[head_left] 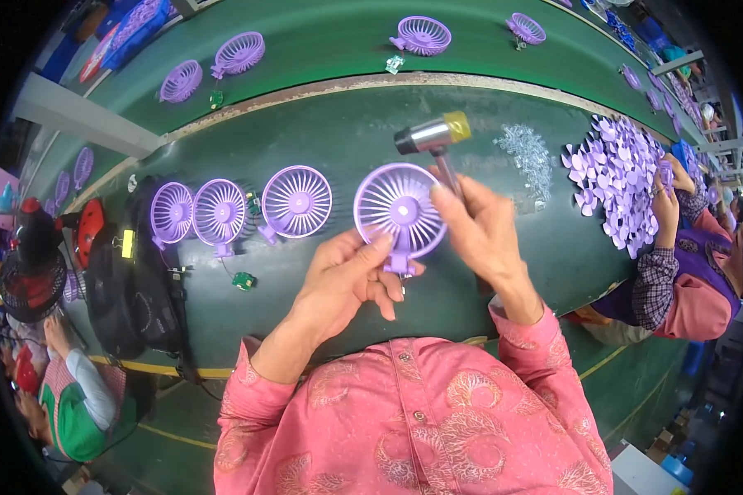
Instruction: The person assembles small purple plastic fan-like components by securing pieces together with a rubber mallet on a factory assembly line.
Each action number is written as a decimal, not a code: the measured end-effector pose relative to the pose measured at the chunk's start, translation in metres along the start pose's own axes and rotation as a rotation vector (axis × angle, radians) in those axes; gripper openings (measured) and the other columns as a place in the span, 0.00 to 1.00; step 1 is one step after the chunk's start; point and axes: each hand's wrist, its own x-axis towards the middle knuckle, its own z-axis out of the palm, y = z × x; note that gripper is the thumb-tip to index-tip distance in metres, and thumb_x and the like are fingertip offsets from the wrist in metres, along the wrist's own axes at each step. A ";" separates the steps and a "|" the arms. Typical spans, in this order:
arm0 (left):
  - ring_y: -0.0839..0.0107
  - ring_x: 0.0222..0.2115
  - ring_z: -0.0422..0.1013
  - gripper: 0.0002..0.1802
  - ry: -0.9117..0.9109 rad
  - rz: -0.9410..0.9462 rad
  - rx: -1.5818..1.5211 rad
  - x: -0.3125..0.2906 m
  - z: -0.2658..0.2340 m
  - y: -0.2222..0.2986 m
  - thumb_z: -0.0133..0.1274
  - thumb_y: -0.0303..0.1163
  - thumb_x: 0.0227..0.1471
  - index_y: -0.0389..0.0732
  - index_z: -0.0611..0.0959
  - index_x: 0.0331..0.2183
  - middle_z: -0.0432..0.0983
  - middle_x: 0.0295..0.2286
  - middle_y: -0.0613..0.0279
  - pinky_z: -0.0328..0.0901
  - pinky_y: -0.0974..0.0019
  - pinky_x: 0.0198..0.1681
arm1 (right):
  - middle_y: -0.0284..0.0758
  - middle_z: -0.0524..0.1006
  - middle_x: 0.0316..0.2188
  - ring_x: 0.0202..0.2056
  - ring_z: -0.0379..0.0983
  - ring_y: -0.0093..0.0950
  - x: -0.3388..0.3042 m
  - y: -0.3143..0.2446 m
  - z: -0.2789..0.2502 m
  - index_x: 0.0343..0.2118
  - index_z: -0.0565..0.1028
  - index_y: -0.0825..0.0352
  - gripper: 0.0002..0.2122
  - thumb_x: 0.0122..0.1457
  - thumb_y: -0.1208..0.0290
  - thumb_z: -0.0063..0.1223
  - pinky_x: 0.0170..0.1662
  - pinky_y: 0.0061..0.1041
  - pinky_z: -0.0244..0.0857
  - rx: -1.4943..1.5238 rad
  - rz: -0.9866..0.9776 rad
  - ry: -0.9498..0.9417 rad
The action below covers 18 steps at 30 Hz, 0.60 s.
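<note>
In the head view, the purple fan guard [403, 214] is at mid-frame. The left grip [343, 271] pinches it near the bottom, thumb in front. The right grip [489, 233] is wrapped round the hammer [429, 134], beside the guard's right rim. To work well, I'd support the guard squarely, keep fingertips clear of any blow, and spare the thin ribs.

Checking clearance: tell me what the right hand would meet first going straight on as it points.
The right hand would probably meet the purple fan cage first; depth between them is unclear.
</note>
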 end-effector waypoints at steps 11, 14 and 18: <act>0.68 0.19 0.74 0.19 0.294 0.406 0.164 0.009 0.007 -0.018 0.55 0.32 0.58 0.33 0.65 0.42 0.74 0.25 0.53 0.71 0.68 0.17 | 0.32 0.80 0.23 0.25 0.73 0.15 -0.033 0.022 0.007 0.34 0.78 0.73 0.06 0.57 0.75 0.60 0.25 0.16 0.62 0.076 0.255 -0.128; 0.67 0.19 0.74 0.19 0.289 0.402 0.169 0.009 0.004 -0.023 0.55 0.33 0.58 0.32 0.65 0.42 0.74 0.24 0.53 0.71 0.69 0.17 | 0.31 0.79 0.21 0.25 0.73 0.15 -0.033 0.010 -0.001 0.34 0.78 0.72 0.06 0.57 0.75 0.60 0.25 0.16 0.62 0.175 0.395 -0.318; 0.68 0.20 0.74 0.17 0.181 0.297 0.072 0.008 -0.001 -0.027 0.51 0.33 0.60 0.32 0.66 0.44 0.75 0.26 0.52 0.71 0.69 0.18 | 0.32 0.78 0.22 0.26 0.73 0.16 -0.044 0.005 0.001 0.37 0.78 0.73 0.06 0.59 0.75 0.56 0.27 0.17 0.64 0.417 0.379 -0.400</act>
